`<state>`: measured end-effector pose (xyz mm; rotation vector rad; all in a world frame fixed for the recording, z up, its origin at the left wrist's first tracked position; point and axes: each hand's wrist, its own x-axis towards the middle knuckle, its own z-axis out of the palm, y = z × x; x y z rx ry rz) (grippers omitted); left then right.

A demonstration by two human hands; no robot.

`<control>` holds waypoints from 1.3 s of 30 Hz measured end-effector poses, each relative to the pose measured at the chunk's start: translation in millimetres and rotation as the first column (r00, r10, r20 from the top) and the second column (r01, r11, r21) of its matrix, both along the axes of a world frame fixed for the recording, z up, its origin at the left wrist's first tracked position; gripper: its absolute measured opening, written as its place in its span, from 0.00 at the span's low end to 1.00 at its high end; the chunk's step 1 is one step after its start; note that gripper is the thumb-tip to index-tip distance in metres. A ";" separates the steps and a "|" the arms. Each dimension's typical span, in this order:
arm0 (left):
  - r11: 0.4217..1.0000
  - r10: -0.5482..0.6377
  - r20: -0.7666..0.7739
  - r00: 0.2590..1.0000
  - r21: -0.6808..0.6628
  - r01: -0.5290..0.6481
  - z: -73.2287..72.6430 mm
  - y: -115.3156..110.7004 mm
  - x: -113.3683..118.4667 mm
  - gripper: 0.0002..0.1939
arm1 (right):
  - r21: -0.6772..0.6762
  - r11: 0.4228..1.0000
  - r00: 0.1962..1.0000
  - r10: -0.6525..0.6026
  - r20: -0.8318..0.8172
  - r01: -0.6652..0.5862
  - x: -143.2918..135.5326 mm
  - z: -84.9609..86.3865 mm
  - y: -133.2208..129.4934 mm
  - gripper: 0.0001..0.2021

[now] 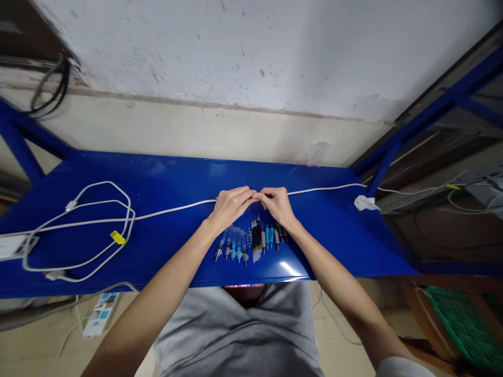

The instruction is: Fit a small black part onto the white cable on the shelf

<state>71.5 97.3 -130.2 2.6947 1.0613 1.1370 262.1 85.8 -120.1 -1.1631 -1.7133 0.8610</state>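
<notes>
My left hand [231, 203] and my right hand [277, 202] meet above the blue shelf [173, 180], fingertips pinched together. Whatever is between the fingers is too small or hidden to make out. Just below my left hand lie several clear pen barrels [234, 242] with black or blue ends. Beside them is a short column of tiny metallic pieces [249, 236]. Dark pen refills [257, 238] with pale ends lie in a row nearer my right hand. Grey, blue and black pen parts [269, 235] continue that row, partly under my right wrist.
A white cable [168, 210] runs across the shelf behind my hands. On the left lies a looped white cable [129, 209] with a yellow tag [118, 237]. Crumpled white paper [364, 203] sits at right. A power strip [100, 314] is on the floor; a wall [236, 131] stands behind.
</notes>
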 end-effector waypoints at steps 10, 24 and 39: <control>0.994 0.097 0.012 0.995 -0.048 -0.097 -6.0 6.2 -10.2 0.14 | 0.048 0.996 0.957 -0.089 0.275 0.079 38.1 23.8 -11.8 0.18; 0.970 0.068 -0.082 0.994 -0.228 -0.085 -2.0 7.0 -9.9 0.11 | -0.156 0.980 0.922 0.169 0.347 -0.121 98.5 4.4 -97.6 0.47; 0.987 0.061 0.021 0.998 -0.150 -0.058 -5.2 7.2 -6.9 0.13 | -0.051 0.998 0.911 -0.061 -0.409 0.044 -7.2 3.4 22.1 0.29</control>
